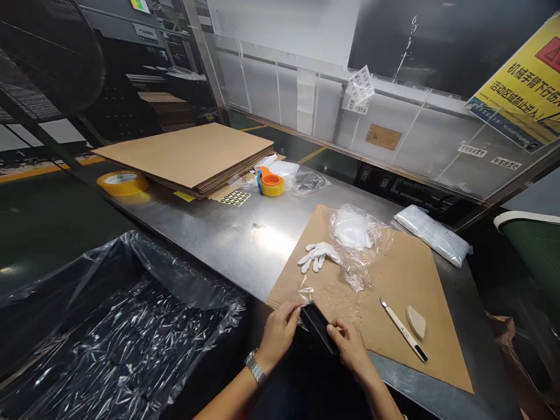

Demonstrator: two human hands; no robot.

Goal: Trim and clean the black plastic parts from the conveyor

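Steel workbench [236, 239] carries one brown cardboard sheet [394, 291] as landmark, at whose near left corner both hands grip a single small black rectangular block [318, 325]: left hand [276, 333] and right hand [347, 345], fingers curled shut on it. On the sheet lie one white glove [317, 255], one crumpled clear plastic bag [356, 242], one white craft knife [403, 329] and one beige wedge [416, 321]; left of it stands one bin lined with black plastic [109, 326].

The knife [403, 329] on the brown board [402, 274] bears "A26" along its white handle. Up and to the right of the board, the yellow sign [522, 87] carries black Chinese characters, reading in part "机械手臂下行" and "活动区域禁止进入". The small white labels [361, 90] on the clear panel left of the sign are too small to read.
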